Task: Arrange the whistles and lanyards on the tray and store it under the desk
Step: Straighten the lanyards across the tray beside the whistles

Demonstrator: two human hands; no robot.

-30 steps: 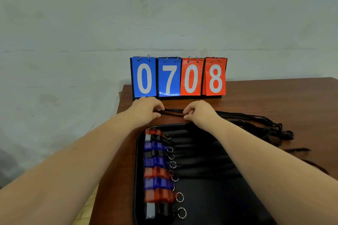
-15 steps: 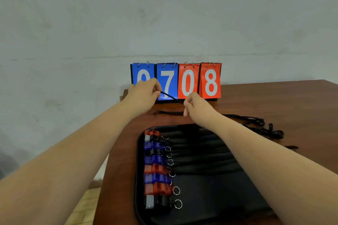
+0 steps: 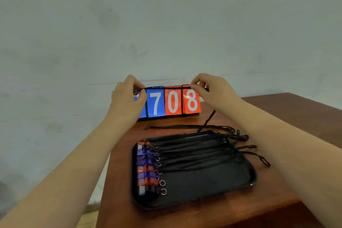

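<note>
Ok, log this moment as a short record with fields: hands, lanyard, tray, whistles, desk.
left hand: pinching one end of the held lanyard
right hand: pinching the other end
held lanyard: stretched taut before the scoreboard
tray: black, on the desk
whistles: red and blue, lined along the tray's left side

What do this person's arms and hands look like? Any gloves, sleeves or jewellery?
Both arms are bare for their whole visible length: no sleeve edge shows in the head view. The left hand and the right hand wear no gloves, and no watch, bracelet or ring is visible. No cables or markings show on either arm.
</note>
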